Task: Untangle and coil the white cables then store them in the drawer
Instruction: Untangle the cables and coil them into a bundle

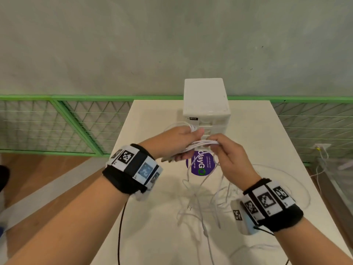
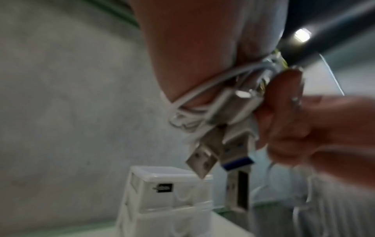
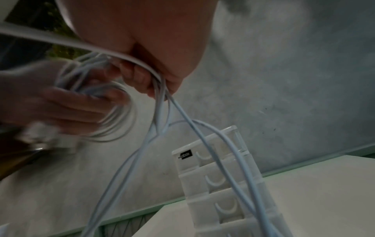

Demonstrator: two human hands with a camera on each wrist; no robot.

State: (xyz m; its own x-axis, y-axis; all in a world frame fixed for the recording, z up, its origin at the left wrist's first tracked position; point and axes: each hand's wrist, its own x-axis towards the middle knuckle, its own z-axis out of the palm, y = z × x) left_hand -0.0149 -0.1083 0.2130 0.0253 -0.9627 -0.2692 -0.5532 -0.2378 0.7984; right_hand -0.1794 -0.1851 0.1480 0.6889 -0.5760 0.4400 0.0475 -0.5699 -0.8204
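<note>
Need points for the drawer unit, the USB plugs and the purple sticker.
drawer unit (image 1: 205,96): head view, on its white top panel.
USB plugs (image 2: 201,160): left wrist view, on the metal shell of the nearest plug.
purple sticker (image 1: 200,167): head view, on its purple face, on the table.

Sticker (image 1: 201,165): purple, on the table (image 1: 257,134), just below the fingers.
Fence (image 1: 57,119): green mesh, well left of the fingers.
Wall (image 1: 133,44): grey, beyond them.

Head view bright, edges bowed; both wrist views dim, motion-blurred, grainy.
</note>
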